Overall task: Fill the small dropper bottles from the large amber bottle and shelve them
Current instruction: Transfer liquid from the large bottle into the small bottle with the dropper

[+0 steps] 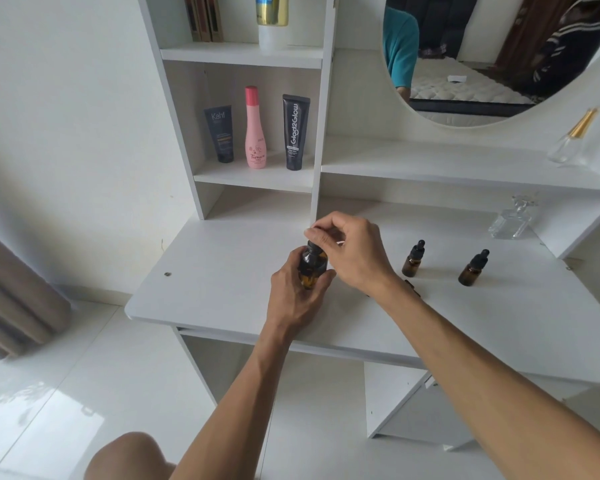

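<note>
Head view: left hand (297,299) grips amber bottle (312,268) mid-desk; right hand (350,252) pinches its cap (313,247).

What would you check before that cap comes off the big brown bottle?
1. Large amber bottle held steady: ok, the left hand grips its body.
2. Cap gripped: ok, the right hand pinches its top.
3. Bottle upright: ok, roughly vertical above the desk.
4. Small dropper bottles ready: not ok, both, the nearer one and the farther one, still wear their droppers.
5. Liquid level in the large bottle: cannot tell, fingers cover it.
</note>
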`<state>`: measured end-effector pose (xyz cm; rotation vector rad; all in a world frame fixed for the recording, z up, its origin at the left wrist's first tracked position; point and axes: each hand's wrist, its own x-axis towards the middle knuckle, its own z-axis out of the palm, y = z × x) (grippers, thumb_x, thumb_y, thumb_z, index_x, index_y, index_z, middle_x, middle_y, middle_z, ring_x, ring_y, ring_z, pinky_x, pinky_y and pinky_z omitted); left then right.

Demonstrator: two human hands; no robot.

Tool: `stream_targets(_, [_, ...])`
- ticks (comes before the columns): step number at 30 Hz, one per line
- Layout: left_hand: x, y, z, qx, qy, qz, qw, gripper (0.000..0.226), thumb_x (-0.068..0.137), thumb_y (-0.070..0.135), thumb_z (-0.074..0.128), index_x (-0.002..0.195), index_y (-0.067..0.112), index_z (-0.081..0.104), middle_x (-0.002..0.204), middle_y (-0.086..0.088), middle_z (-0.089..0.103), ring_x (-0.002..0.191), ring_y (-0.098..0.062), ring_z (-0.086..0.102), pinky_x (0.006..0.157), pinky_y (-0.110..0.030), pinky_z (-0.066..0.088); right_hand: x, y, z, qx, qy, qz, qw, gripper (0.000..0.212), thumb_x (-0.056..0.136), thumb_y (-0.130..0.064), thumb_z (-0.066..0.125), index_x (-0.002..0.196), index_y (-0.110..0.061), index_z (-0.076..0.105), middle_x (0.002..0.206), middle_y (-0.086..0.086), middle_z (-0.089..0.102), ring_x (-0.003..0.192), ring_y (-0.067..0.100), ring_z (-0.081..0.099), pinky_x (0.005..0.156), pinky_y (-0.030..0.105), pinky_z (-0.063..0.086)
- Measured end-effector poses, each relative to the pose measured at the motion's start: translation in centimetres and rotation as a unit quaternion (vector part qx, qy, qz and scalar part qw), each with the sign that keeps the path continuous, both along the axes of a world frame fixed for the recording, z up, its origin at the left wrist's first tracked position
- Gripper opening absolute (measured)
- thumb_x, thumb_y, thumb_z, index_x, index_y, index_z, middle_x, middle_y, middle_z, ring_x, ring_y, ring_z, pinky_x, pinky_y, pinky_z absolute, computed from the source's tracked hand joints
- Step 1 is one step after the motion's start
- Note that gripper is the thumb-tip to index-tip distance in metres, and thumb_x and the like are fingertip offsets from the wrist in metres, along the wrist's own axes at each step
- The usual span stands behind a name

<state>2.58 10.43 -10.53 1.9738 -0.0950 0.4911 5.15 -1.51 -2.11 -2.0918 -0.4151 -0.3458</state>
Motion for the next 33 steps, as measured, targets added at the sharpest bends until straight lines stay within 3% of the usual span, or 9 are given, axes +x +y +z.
stream_targets(4, [-0.1,-0.1,0.1,0.001,-0.001,0.001,1.0,0.039,0.082,0.028,0.075,0.115,0.018,0.057,0.09,0.009,0.068,0.075,0.0,0.061,0.069,-0.004,0.042,0.0,0.0,-0.1,-0.004,-0.002,-0.001,1.0,0.015,0.088,-0.031,0.075,0.09,-0.016,0.074,0.082,-0.007,0.074,0.077,0.003,0.07,0.077,0.027,0.059])
stream_targets(10, [-0.2,0.0,0.3,0.002,-0.003,-0.001,1.0,0.042,0.082,0.027,0.075,0.119,0.018,0.057,0.092,0.015,0.064,0.078,0.011,0.06,0.073,-0.003,0.043,-0.1,0.0,-0.3,-0.005,-0.007,-0.005,1.0,0.015,0.087,-0.032,0.075,0.091,-0.017,0.073,0.083,-0.007,0.075,0.079,0.002,0.07,0.08,0.033,0.06])
stream_targets(15, [-0.2,-0.1,0.2,-0.007,-0.001,-0.003,1.0,0.041,0.082,0.026,0.075,0.119,0.018,0.058,0.089,0.021,0.063,0.079,0.011,0.061,0.074,-0.007,0.047,-0.4,-0.1,-0.2,-0.007,-0.005,-0.005,1.0,0.022,0.086,-0.034,0.077,0.098,-0.016,0.073,0.089,-0.005,0.074,0.08,0.002,0.07,0.08,0.026,0.059])
stream_targets(20, [-0.2,-0.1,0.2,-0.007,-0.014,-0.006,1.0,0.043,0.083,0.027,0.075,0.121,0.017,0.058,0.097,0.009,0.069,0.083,0.0,0.066,0.077,-0.011,0.051,-0.5,-0.3,0.0,-0.013,-0.002,-0.002,1.0,0.027,0.085,-0.036,0.077,0.102,-0.016,0.073,0.096,-0.005,0.074,0.084,0.005,0.07,0.079,0.022,0.058])
stream_targets(23, [-0.2,-0.1,0.2,-0.008,-0.01,-0.002,1.0,0.044,0.082,0.028,0.074,0.121,0.018,0.057,0.095,0.012,0.067,0.08,0.004,0.064,0.074,-0.008,0.048,-0.5,-0.4,0.0,-0.013,0.001,-0.003,1.0,0.028,0.085,-0.038,0.077,0.103,-0.017,0.073,0.096,-0.005,0.074,0.085,0.005,0.071,0.078,0.022,0.058])
stream_targets(30, [0.0,0.3,-0.1,0.001,-0.012,0.002,1.0,0.04,0.083,0.036,0.075,0.115,0.021,0.058,0.091,0.012,0.068,0.078,0.0,0.064,0.07,-0.01,0.046,-0.8,-0.9,0.6,-0.001,-0.001,-0.009,1.0,0.031,0.084,-0.043,0.076,0.102,-0.017,0.072,0.095,-0.008,0.073,0.079,-0.01,0.066,0.076,0.01,0.053])
stream_targets(33, [0.0,0.7,-0.4,0.003,-0.007,0.015,1.0,0.039,0.082,0.036,0.077,0.114,0.023,0.058,0.09,0.018,0.067,0.081,0.001,0.064,0.075,-0.014,0.049,-0.9,-1.8,1.0,0.004,-0.006,-0.021,1.0,0.035,0.087,-0.049,0.07,0.102,-0.017,0.072,0.095,-0.01,0.073,0.083,-0.007,0.067,0.077,0.01,0.053])
